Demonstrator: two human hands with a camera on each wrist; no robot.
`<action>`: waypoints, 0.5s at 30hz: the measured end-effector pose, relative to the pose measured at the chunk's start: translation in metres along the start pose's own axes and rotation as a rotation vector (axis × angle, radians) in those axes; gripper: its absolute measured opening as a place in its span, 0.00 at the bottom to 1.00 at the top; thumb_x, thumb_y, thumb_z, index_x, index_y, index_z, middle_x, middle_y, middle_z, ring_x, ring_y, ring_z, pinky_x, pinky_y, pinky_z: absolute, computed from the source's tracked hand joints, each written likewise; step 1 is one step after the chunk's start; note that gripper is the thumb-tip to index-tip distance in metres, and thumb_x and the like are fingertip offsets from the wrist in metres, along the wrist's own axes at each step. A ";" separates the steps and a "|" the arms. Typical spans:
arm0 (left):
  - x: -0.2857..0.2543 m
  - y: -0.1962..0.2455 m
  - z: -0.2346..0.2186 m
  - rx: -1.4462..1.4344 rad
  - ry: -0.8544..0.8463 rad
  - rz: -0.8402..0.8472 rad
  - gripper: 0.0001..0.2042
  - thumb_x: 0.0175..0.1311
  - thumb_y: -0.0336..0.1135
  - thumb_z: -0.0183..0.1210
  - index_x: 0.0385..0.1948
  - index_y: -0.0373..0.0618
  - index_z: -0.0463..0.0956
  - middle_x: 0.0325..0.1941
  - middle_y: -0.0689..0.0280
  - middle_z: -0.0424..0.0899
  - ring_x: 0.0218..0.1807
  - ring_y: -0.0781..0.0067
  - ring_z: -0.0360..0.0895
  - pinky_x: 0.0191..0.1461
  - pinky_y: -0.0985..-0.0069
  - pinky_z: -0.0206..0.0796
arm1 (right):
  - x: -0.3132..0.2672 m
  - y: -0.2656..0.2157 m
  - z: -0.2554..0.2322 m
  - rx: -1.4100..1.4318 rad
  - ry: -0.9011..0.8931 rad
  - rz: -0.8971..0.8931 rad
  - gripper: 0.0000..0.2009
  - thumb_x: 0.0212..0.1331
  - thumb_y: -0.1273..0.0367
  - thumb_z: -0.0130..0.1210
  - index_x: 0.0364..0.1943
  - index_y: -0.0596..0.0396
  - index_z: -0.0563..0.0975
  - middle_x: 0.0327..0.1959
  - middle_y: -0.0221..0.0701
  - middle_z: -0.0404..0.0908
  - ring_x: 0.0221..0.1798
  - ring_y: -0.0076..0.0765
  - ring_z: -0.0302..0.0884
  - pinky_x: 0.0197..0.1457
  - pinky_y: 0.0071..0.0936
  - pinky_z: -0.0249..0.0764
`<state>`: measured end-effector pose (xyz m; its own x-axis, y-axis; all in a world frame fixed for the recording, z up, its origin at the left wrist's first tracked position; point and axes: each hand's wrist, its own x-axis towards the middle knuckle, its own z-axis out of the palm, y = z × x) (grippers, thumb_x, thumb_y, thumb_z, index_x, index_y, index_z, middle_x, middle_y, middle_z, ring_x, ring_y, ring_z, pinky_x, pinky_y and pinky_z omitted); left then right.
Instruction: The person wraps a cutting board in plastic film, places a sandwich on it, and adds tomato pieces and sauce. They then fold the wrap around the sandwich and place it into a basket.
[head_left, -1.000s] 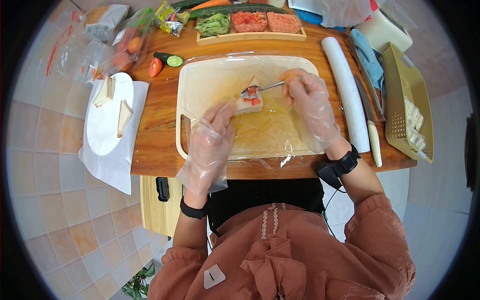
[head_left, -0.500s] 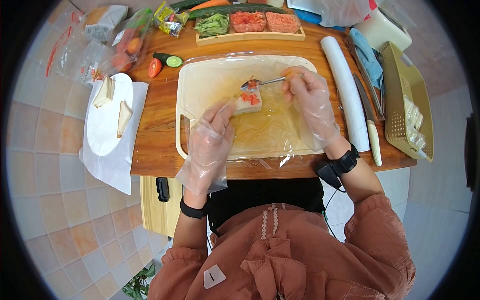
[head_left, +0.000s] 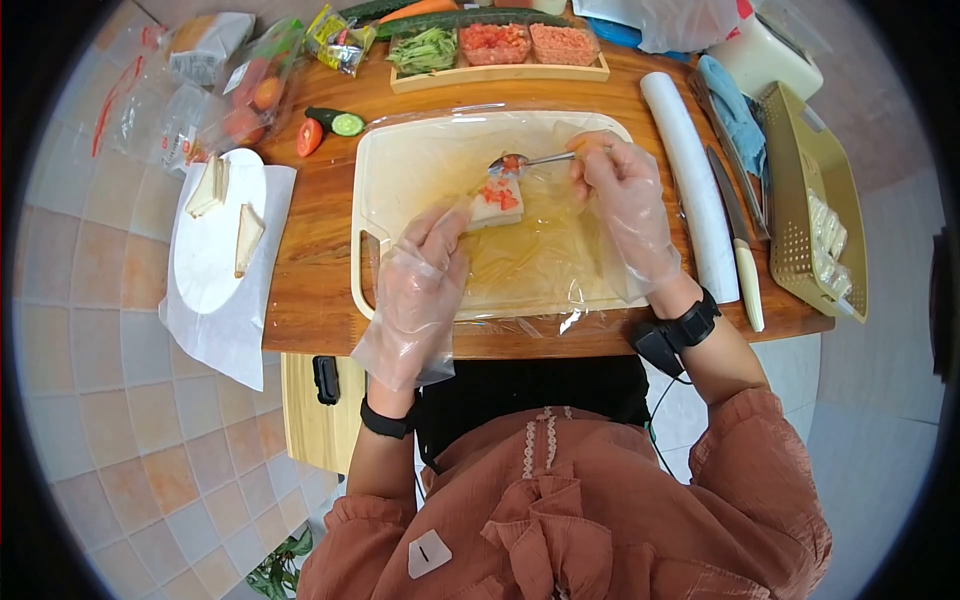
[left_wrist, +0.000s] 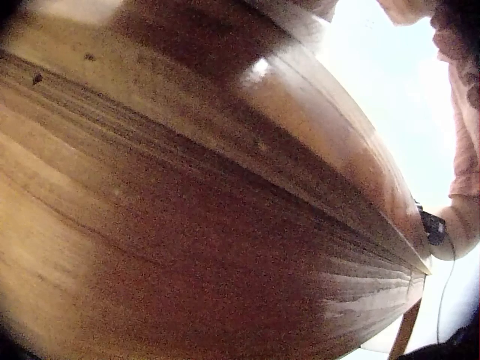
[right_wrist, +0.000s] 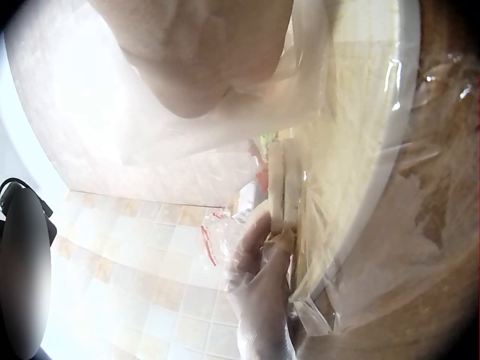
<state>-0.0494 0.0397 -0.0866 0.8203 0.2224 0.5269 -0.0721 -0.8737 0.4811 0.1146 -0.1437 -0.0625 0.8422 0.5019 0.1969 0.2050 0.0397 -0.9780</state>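
In plastic gloves, both hands work over the cutting board [head_left: 375,190], which is covered with clear film. My left hand [head_left: 430,265] grips a sandwich triangle [head_left: 485,210] by its near left side; small red diced pieces [head_left: 500,194] lie on its upward face. The right wrist view shows two stacked bread layers of that sandwich [right_wrist: 286,180], with the left thumb and fingers around the end. My right hand [head_left: 625,190] pinches the handle of a metal spoon [head_left: 550,158]. Red bits sit in the spoon's bowl, just beyond the sandwich.
At the back, a wooden tray [head_left: 500,80] carries containers of green shreds and red and pink diced food. White plate [head_left: 220,250] with bread triangles [head_left: 250,238] stands left. Film roll [head_left: 690,185], knife [head_left: 740,240] and basket [head_left: 815,210] lie right; cut tomato [head_left: 310,137] and cucumber [head_left: 348,124] lie back left.
The spoon has moved slightly away from me, off the middle of the sandwich to beyond its far edge. More red pieces show on the bread. The left hand stays still.
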 end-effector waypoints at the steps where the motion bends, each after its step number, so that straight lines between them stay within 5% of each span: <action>1: 0.000 0.001 0.000 0.007 0.002 -0.002 0.19 0.58 0.20 0.62 0.52 0.44 0.81 0.55 0.53 0.84 0.51 0.47 0.84 0.51 0.62 0.79 | 0.000 0.000 0.000 0.000 0.001 0.000 0.10 0.74 0.71 0.47 0.46 0.60 0.80 0.31 0.25 0.77 0.31 0.18 0.72 0.37 0.19 0.71; 15: 0.000 0.000 0.001 0.014 0.020 0.012 0.18 0.57 0.20 0.62 0.51 0.44 0.81 0.54 0.53 0.85 0.49 0.47 0.85 0.49 0.62 0.79 | 0.000 0.003 -0.001 0.023 -0.034 -0.003 0.09 0.75 0.71 0.48 0.46 0.60 0.80 0.32 0.25 0.78 0.31 0.18 0.72 0.38 0.18 0.71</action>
<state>-0.0492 0.0397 -0.0874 0.8078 0.2202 0.5468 -0.0739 -0.8824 0.4646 0.1155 -0.1441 -0.0657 0.8240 0.5308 0.1982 0.1958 0.0614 -0.9787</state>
